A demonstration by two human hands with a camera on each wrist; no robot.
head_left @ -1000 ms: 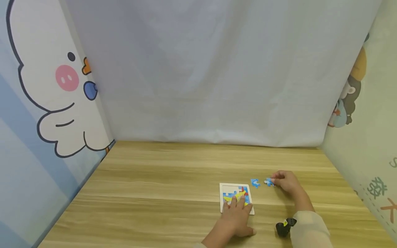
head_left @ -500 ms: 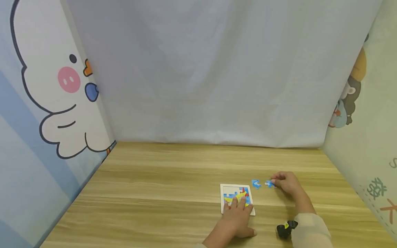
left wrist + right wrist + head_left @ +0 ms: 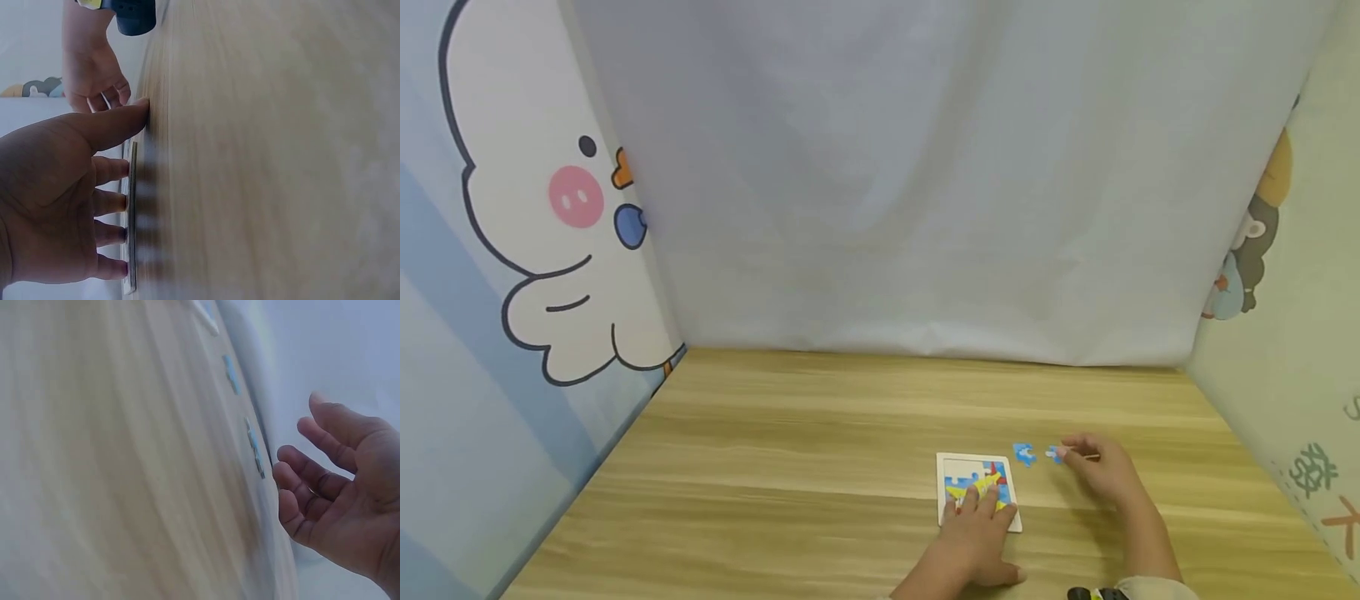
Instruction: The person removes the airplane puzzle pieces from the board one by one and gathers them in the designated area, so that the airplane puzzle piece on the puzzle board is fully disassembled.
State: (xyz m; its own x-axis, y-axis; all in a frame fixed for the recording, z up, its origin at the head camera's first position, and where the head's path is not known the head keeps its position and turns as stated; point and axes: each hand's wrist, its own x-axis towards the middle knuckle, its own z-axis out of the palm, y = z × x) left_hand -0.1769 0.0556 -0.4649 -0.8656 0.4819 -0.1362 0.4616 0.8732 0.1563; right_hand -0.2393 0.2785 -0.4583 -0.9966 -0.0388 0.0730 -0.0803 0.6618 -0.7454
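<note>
My left hand (image 3: 973, 542) lies spread over the lower part of a square wooden jigsaw board (image 3: 942, 492), its fingertips resting on yellow, red and blue pieces. A bare section shows at the board's upper left. In the left wrist view, the fingertips touch the board's face (image 3: 131, 219). Right of the board lie two loose blue-and-white puzzle pieces; the nearer one (image 3: 1024, 454) lies apart from both hands. My right hand (image 3: 1105, 475), fingers loosely bent, partly hides the other piece (image 3: 1052, 454). The right wrist view shows this hand (image 3: 350, 481) above the table, apart from that piece (image 3: 255, 450).
Wood-grain table (image 3: 790, 483) surrounds the board. A pale cloth (image 3: 880, 192) hangs behind it, with printed walls at both sides. A black wrist-worn device (image 3: 1097, 593) sits at my right sleeve.
The head view has shifted slightly, so the board and pieces appear lower. My right hand now covers more of the right-hand piece. My left hand stays on the board.
</note>
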